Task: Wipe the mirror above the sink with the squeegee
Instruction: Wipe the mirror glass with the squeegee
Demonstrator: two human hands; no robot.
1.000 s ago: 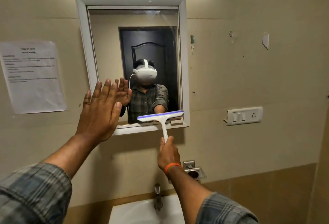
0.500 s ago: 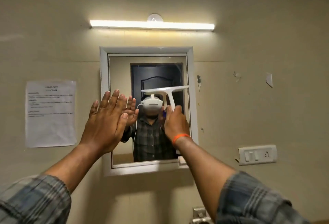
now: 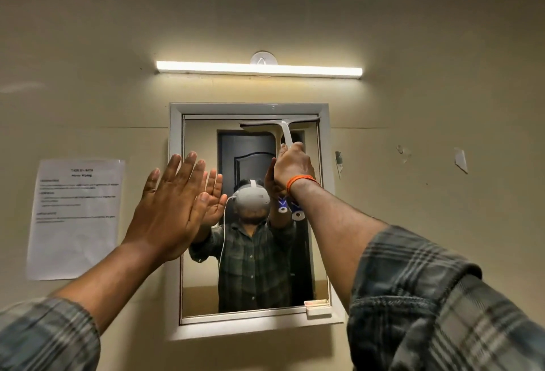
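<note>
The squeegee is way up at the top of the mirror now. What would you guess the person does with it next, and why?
Probably pull it straight down. The right hand grips the handle of the squeegee, whose blade lies level along the top edge of the mirror, on its right half, so the glass below is the stroke ahead. The left hand is held flat near the left frame.

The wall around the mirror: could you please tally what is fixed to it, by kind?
Tube light: 1
Printed sheet: 1
Torn paper scraps: 3
Total: 5
</note>
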